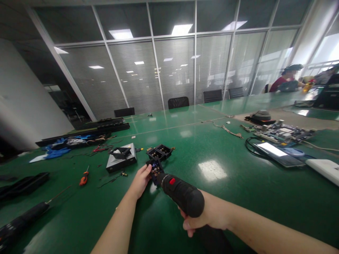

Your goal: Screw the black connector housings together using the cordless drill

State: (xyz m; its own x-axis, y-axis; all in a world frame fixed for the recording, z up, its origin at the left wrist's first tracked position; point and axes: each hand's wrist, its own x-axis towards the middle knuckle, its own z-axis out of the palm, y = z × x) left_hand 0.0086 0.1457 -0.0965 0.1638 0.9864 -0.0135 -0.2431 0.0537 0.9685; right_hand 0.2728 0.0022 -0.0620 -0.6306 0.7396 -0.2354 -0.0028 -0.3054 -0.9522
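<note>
My right hand (pixel 197 218) is wrapped round the grip of a black cordless drill (pixel 181 194) with a red switch on top. Its nose points away from me, at a small black box-like part (pixel 155 168) with metal pieces inside. The bit is hidden, so I cannot tell whether it touches. My left hand (pixel 143 178) grips that part by its left side and holds it tilted towards the drill. Just behind lies a pair of similar black frames (pixel 159 152) with brass-coloured bits. To the left sits a silver-and-black drive (pixel 121 157) with a black piece on top.
An orange screwdriver (pixel 84 178) and a black power tool with a long thin bit (pixel 29 220) lie left on the green table (pixel 185 148). Blue gloves (pixel 57 151) are farther back. At right are a phone (pixel 278 153), a white device (pixel 324 171), circuit boards (pixel 286 132) and a seated person (pixel 283 83).
</note>
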